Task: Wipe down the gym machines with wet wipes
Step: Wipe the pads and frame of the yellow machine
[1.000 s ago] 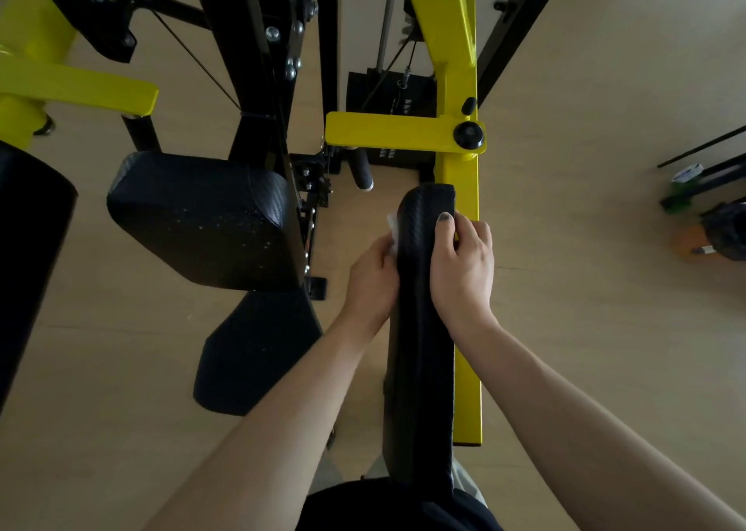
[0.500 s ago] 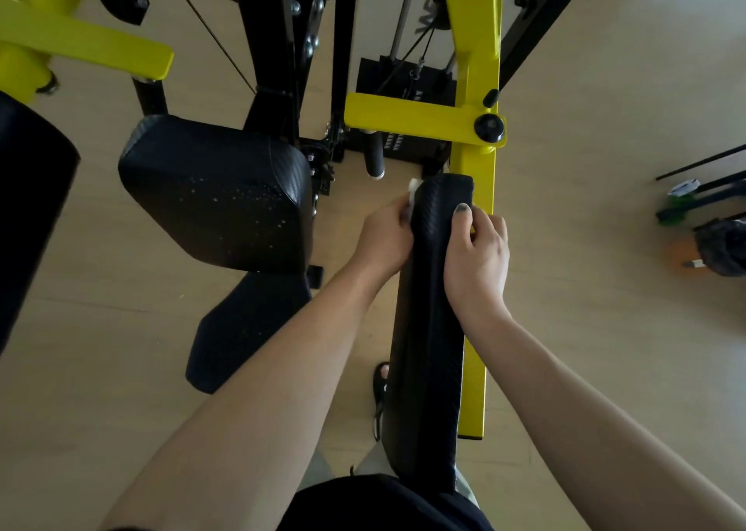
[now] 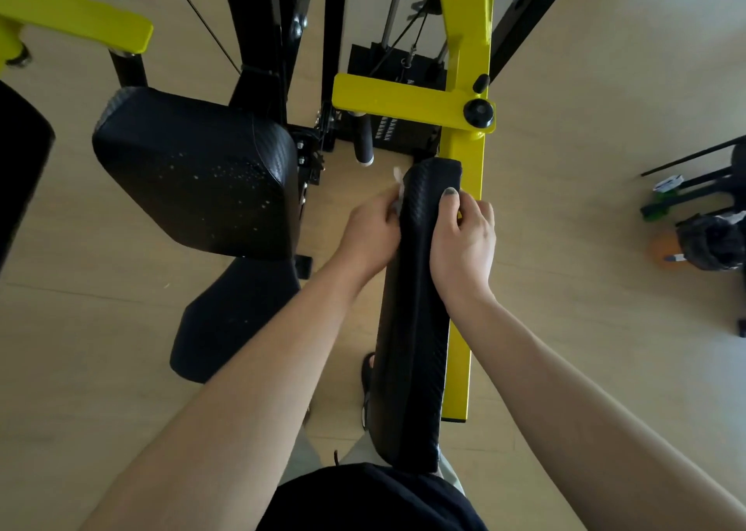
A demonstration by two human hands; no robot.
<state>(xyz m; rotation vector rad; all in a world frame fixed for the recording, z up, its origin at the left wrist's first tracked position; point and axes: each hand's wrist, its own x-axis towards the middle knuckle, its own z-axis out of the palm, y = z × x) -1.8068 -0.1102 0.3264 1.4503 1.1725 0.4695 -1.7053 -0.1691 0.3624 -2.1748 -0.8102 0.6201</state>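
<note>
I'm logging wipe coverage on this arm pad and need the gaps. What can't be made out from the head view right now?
- Wet wipe: only a white corner shows; the left hand covers the rest.
- Arm pad: its left and right faces are turned away, so wiped area is unknown.
- Right hand: fingers wrap behind the pad, out of sight.
- Items on the floor at right: too small and cut by the edge.

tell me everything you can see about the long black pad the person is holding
The long black pad is narrow, with rounded corners and a woven-looking, slightly shiny cover like vinyl. It stands on edge, running away from the person beside a yellow bar on its right. The right hand grips its far end, thumb on the top edge. The left hand presses a white wipe to its left side. Its near end sits close to the person's body.
</note>
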